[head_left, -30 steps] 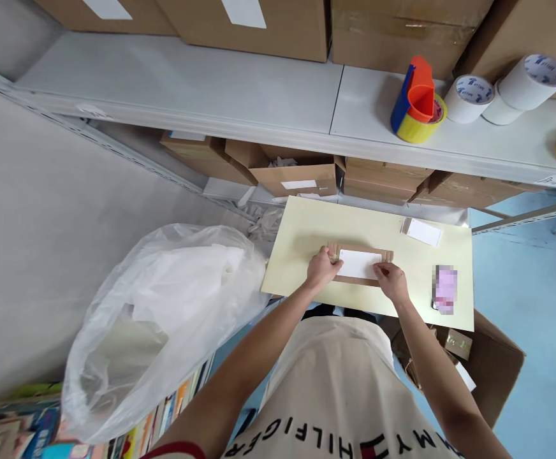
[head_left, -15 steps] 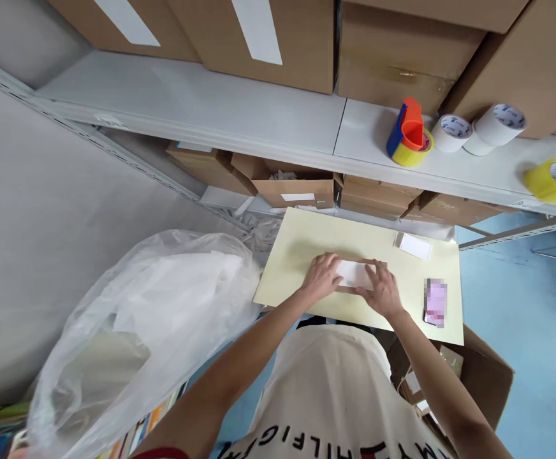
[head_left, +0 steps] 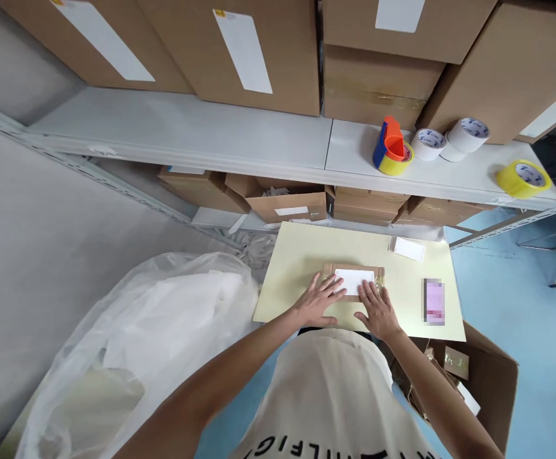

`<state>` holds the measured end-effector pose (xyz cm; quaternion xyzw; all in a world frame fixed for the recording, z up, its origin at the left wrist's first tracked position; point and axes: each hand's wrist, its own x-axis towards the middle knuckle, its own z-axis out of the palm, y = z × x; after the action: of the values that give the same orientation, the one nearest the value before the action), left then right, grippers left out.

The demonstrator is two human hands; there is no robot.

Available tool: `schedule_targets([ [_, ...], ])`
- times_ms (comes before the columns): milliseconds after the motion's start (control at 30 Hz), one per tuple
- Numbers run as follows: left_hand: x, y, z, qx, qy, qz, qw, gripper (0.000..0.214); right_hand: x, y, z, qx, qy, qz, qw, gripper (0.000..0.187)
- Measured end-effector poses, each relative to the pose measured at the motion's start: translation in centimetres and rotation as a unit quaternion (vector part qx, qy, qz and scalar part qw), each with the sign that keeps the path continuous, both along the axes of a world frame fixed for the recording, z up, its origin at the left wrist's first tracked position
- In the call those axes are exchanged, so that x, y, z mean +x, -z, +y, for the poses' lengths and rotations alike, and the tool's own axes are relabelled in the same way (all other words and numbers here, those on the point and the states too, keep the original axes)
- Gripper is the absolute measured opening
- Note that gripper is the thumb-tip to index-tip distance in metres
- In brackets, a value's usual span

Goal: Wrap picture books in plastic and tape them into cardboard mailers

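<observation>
A small taped cardboard box (head_left: 354, 297) lies on the pale yellow tabletop (head_left: 297, 255), close to my body. On its top is a white label (head_left: 353, 280). My left hand (head_left: 317, 301) rests with spread fingers on the label's left end and the box's near left corner. Flat on the right part of the label and box lies my right hand (head_left: 376, 308), fingers stretched out. Clear tape shines at both ends of the box. Neither hand grips anything.
A stack of white labels (head_left: 409, 249) and a blurred pink item (head_left: 434, 302) lie on the table's right. A tape dispenser (head_left: 393, 148) and tape rolls stand on the shelf (head_left: 259, 143). A large plastic bag (head_left: 129, 331) fills the left; an open carton (head_left: 493, 382) stands lower right.
My fingers have gone from holding the label and box at both ends to lying spread flat on top. More of the box now shows. The camera view has tilted up.
</observation>
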<state>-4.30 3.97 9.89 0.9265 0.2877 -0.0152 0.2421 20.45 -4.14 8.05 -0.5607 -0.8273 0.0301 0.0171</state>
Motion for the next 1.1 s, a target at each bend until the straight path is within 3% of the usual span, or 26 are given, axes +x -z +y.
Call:
schedule_targets([
  [167,0.1,0.6,-1.3,0.004,-0.114,-0.018,0.993,0.061,2.1,0.3,-1.2,0.029,0.103,0.049,0.993,0.056],
  [300,1.7,0.8,-1.0,0.022,-0.204,-0.043,0.978,0.045,2.8,0.1,-0.7,0.04,0.192,0.106,0.975,0.05],
  [500,3.4,0.4,1.1,0.015,-0.222,-0.007,0.975,0.053,0.5,0.1,1.5,-0.025,0.238,0.08,0.968,0.051],
  [700,3.0,1.1,0.7,-0.026,-0.303,-0.005,0.953,0.057,0.3,-0.4,1.4,-0.056,0.308,0.058,0.948,0.048],
  [800,2.8,2.5,0.4,-0.118,-0.382,-0.07,0.914,0.067,0.5,-0.5,1.4,-0.066,0.351,0.128,0.925,0.053],
  [900,2.7,3.6,0.8,-0.211,-0.45,-0.159,0.853,0.079,0.6,-0.3,2.6,-0.089,0.38,0.216,0.895,0.064],
  [1000,3.1,3.5,1.8,-0.284,-0.52,-0.175,0.786,0.072,0.7,0.0,4.5,-0.132,0.429,0.253,0.857,0.071],
  [1100,3.9,2.6,2.7,-0.312,-0.569,-0.146,0.747,0.061,1.1,0.2,5.4,-0.146,0.451,0.268,0.838,0.053],
])
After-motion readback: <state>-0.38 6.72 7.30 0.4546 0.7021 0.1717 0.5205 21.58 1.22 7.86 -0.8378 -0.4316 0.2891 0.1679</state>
